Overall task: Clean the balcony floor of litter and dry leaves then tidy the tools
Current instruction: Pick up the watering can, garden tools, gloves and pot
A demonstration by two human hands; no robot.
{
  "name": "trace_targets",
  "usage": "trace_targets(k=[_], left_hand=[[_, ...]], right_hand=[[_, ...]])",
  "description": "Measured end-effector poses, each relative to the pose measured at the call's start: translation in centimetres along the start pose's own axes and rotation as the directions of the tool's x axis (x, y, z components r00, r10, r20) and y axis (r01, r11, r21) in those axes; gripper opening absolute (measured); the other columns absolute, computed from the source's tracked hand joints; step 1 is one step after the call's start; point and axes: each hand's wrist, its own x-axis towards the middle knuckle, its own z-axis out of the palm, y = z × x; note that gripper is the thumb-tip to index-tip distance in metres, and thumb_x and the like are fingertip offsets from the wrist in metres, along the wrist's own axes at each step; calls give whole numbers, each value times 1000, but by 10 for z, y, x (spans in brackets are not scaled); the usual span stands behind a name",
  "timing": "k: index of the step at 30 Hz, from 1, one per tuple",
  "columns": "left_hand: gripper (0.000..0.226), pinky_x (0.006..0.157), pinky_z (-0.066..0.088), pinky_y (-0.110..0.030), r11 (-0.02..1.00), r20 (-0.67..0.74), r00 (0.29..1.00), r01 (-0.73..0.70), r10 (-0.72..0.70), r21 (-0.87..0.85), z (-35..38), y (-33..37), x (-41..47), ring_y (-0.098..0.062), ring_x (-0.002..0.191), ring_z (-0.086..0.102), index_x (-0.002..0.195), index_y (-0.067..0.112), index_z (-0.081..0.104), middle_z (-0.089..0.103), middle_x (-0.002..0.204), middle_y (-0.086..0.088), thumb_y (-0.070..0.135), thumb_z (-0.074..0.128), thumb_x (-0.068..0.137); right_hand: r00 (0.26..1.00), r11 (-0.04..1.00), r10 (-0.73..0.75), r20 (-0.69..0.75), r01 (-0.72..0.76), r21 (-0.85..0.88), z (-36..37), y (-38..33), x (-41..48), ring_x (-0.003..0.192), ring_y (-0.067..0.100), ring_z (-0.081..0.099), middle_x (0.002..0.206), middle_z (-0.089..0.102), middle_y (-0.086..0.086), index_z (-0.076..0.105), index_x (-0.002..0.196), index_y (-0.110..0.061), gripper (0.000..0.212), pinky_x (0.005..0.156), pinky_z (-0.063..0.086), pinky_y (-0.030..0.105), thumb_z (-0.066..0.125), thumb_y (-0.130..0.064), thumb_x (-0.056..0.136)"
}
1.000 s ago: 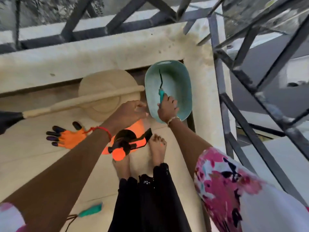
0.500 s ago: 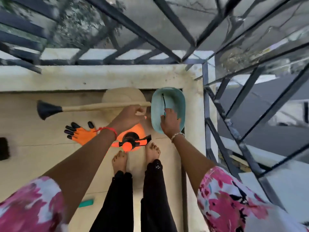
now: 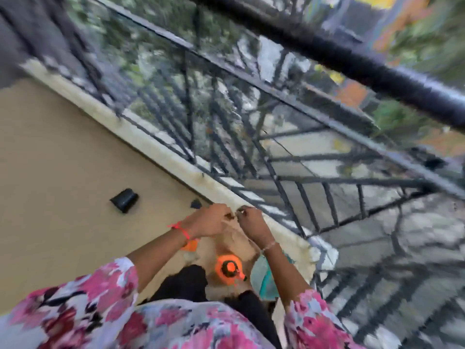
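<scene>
The view is heavily blurred. My left hand (image 3: 210,221) and my right hand (image 3: 253,222) are raised close together over the pale ledge (image 3: 176,163), fingers curled, with a small dark bit (image 3: 229,216) between them. What each hand holds is too smeared to tell. Below the hands on the tan floor (image 3: 63,159) stand an orange spray bottle (image 3: 227,268) and a teal tub (image 3: 266,279). The tub is partly hidden by my right forearm. An orange glove (image 3: 190,245) peeks out under my left wrist.
A black metal railing (image 3: 289,152) runs along the ledge, with a thick top rail (image 3: 352,61) close to the camera. A black object (image 3: 124,200) and a small dark scrap (image 3: 196,204) lie on the floor near the ledge.
The view has swung and risen towards the railing. Both hands left the wooden handle and the tub and came together higher up. The wooden-handled tool is out of sight.
</scene>
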Motion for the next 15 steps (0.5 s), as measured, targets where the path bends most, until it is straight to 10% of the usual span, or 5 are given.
trace_targets(k=[8,15], left_hand=[[33,101,37,-27,898,-355,833,335,-424,-285,-5,-41,-157,-19,122,48,124,12,55,54,128,-4,15,54,91],[34,102,34,-26,752,-437,618,467,-654,-465,-7,-93,-239,-17,124,45,126,14,53,51,132,-2,15,53,92]], right_hand=[[869,879,-368,332,441,-182,-2,-112,-36,69,19,51,76,60,10,56,71,-13,23,64,34,26,49,-7,91],[730,765,-446,518,611,-202,72,-194,-29,87,29,60,90,67,17,65,95,2,22,78,43,33,50,-14,94]])
